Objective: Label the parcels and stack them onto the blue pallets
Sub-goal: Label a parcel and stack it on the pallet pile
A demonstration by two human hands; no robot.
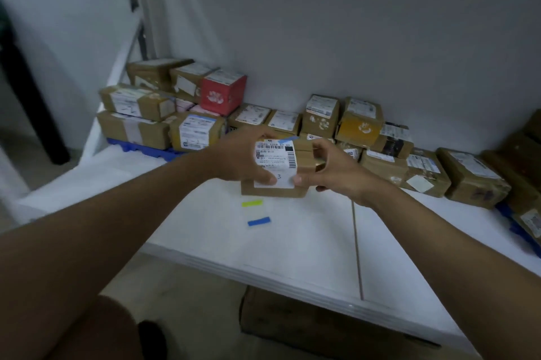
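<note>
**Both hands on the parcel, over the table**

You've got the parcel (pixel 278 166) gripped from both sides. Your left hand (pixel 238 154) wraps its left edge, thumb pressed low on the white label (pixel 276 162), fingers curled over the top. Your right hand (pixel 330 169) clamps the right side, a fingertip touching the label's lower corner. The parcel sits at the middle of the white table (pixel 292 242), label facing you; whether its base touches the surface, you can't tell. Just in front of it lie a yellow strip (pixel 252 203) and, nearer you, a blue strip (pixel 259 221). Behind, parcels line the wall. At the far left a stack, with a red box (pixel 224 91) on top, stands on a blue pallet (pixel 140 148). Another pallet (pixel 518 228) peeks out at the right edge.
</note>
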